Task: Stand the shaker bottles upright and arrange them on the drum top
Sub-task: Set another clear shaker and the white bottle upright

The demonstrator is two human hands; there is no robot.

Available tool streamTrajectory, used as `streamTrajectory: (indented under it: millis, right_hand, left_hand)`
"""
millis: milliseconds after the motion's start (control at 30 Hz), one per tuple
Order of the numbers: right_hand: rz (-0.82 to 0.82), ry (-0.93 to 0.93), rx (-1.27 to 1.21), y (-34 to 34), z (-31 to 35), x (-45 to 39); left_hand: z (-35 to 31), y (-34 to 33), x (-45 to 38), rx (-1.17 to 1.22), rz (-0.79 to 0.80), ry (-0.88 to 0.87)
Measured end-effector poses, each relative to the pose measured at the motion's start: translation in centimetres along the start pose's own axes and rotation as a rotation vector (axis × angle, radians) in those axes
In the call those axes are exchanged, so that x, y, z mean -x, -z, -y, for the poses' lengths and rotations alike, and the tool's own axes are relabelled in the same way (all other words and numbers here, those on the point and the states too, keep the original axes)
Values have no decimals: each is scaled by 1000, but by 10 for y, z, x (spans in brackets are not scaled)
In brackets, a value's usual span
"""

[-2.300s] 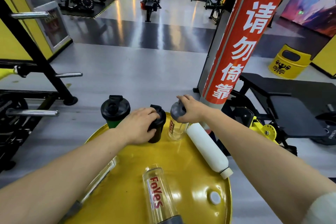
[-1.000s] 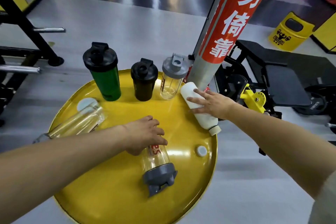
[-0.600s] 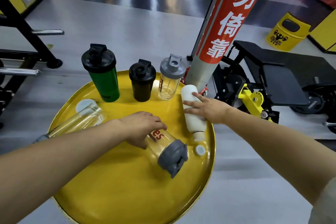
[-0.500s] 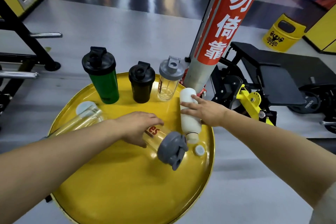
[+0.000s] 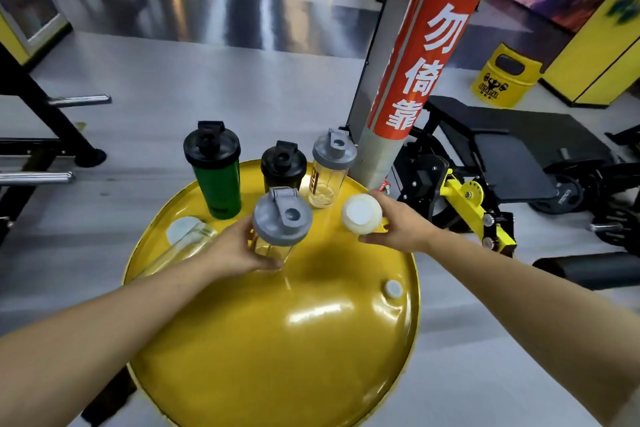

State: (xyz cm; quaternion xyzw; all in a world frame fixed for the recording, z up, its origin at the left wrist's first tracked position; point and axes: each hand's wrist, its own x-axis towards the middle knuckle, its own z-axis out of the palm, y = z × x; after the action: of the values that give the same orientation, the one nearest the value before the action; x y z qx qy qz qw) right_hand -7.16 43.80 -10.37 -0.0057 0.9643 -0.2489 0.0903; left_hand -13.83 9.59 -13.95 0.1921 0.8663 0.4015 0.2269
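While the left hand (image 5: 239, 250) wraps its fingers around a clear shaker with a grey flip lid (image 5: 281, 222), held upright over the middle of the yellow drum top (image 5: 277, 340), the right hand (image 5: 398, 222) curls its fingers around a white bottle (image 5: 361, 214), also upright, near the far right rim. Behind them a green shaker with a black lid (image 5: 216, 172), a black shaker (image 5: 282, 165) and a second clear grey-lidded shaker (image 5: 329, 170) stand in a row at the far edge. One more clear bottle (image 5: 176, 246) lies on its side at the left, partly hidden by the left forearm. Whether the held shakers' bases touch the drum is hard to make out. A small white bung cap (image 5: 393, 288) sits near the right rim. Beyond, a red-wrapped pillar (image 5: 412, 55), a black gym bench (image 5: 502, 139) and a grey gym floor (image 5: 207, 87) show.
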Motion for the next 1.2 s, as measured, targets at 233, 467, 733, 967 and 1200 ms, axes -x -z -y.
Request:
streamTrajectory:
  millis: [233,467,733,967,1200]
  right_hand:
    - [-63,-233,-411,-18,19,15]
    - [-176,-288,-543,-46,41,19]
    - [-210,-333,-483,-64,34,18]
    - [-190,-284,-467,-64,31,13]
    - [35,-408,-214,-59,24,12]
  left_hand:
    - [-5,-9,-3,83,-81,57]
    - [3,-25,-6,143,-137,126]
    - [0,-33,-4,208,-202,115]
    - [-5,-35,-8,180,-148,151]
    - [-3,-24,-8,24,-32,199]
